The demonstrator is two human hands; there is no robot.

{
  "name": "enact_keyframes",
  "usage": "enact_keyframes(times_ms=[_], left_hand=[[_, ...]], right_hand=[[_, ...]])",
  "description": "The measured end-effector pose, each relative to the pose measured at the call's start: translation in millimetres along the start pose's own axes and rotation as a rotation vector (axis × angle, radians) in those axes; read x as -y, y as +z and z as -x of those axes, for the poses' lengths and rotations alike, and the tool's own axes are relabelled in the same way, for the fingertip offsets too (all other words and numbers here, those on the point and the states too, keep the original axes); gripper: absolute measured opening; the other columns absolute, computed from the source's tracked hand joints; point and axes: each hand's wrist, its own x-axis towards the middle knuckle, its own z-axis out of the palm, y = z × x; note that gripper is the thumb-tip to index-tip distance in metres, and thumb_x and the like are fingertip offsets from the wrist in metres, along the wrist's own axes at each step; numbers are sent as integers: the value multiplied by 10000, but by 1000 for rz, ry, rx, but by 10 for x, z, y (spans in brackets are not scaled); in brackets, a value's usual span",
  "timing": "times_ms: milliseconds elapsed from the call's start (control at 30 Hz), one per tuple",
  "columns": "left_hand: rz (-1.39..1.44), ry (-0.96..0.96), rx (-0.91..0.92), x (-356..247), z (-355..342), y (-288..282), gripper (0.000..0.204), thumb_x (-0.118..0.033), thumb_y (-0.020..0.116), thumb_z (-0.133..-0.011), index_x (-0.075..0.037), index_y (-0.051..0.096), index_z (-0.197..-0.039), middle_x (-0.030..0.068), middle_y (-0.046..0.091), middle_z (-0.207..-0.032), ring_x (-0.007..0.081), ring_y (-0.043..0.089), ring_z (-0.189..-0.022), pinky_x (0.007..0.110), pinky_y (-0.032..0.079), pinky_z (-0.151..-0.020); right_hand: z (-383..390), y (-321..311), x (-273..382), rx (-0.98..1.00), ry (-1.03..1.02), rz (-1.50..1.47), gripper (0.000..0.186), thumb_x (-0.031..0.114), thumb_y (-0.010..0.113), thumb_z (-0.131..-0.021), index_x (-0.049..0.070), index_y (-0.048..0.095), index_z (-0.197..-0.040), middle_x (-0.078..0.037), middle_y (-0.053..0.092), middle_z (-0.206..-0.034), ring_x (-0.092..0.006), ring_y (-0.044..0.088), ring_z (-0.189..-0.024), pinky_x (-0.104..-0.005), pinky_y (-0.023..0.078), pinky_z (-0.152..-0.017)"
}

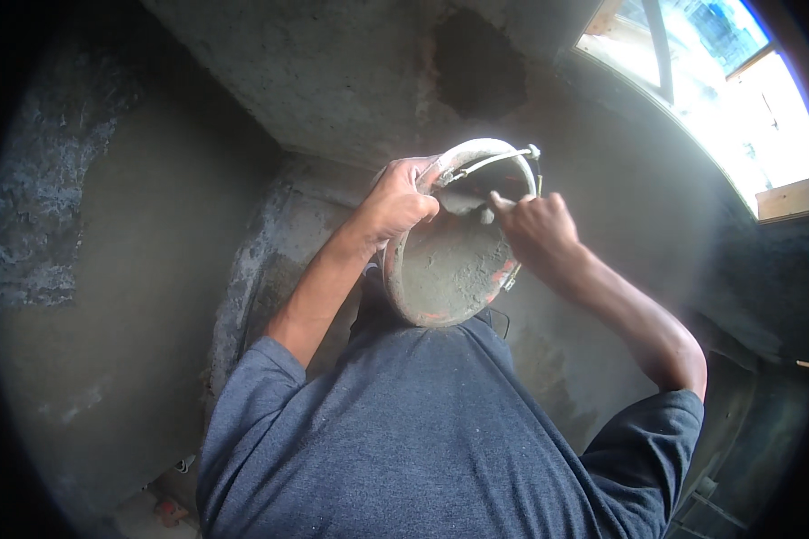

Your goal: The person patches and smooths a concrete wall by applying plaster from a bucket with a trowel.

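Note:
Held in front of my chest is a round bucket point(403, 287), its rim and inside caked with grey cement and reddish patches showing through. The bucket tilts, with its mouth facing me, and wet-looking grey mortar point(449, 260) coats the inside. My left hand point(403, 202) is closed around the rim at the upper left. Over the right part of the mouth, my right hand point(541, 232) is curled with its thumb stretched inward; what it holds, if anything, is hidden. A pale handle point(494, 163) arcs across the top of the bucket.
Rough grey plastered walls point(153, 260) surround me. A bright window opening point(737, 90) with a wooden frame is at the upper right. A ledge-like edge point(243, 269) runs down left of the bucket. A small reddish object point(169, 512) lies at the lower left.

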Motion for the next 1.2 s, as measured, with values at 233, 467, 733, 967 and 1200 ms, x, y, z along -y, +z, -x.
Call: enact_keyframes(times_ms=[233, 467, 733, 967, 1200], left_hand=[[-4, 37, 29, 81, 1, -28, 517, 56, 505, -580, 36, 629, -1081, -14, 588, -884, 67, 468, -751, 225, 413, -628], [42, -24, 86, 157, -77, -35, 501, 59, 505, -577, 29, 635, -1060, -19, 565, -829, 70, 461, -712, 227, 405, -611], [144, -37, 65, 219, -45, -89, 449, 73, 499, -594, 23, 640, -1017, -34, 539, -809, 44, 459, -678, 213, 408, -534], [183, 14, -5, 132, 49, -81, 547, 89, 507, -595, 32, 625, -1126, 5, 621, -969, 58, 531, -804, 209, 448, -616], [156, 45, -19, 183, 67, -120, 582, 98, 506, -579, 48, 610, -1150, 44, 633, -1090, 88, 559, -933, 210, 458, -719]], right_hand=[[-412, 26, 33, 435, -114, -243, 237, 164, 573, -766, 48, 706, -923, -118, 703, -869, -249, 694, -840, -388, 531, -737], [-832, 1341, -452, 490, -605, -719, 375, 310, 531, -840, 127, 654, -1143, -127, 663, -1066, -247, 642, -957, -363, 476, -869], [-529, 802, -381, 857, -159, -1293, 372, 300, 556, -886, 102, 636, -1190, -65, 625, -804, -132, 579, -631, -276, 482, -554], [-224, 1169, -85, 754, -44, -2063, 419, 307, 485, -960, 65, 519, -1301, 12, 539, -709, -50, 455, -495, -208, 379, -421], [-55, 822, 8, 726, 58, -2427, 415, 287, 485, -972, 55, 479, -1316, 23, 511, -724, -38, 460, -535, -191, 374, -413]])
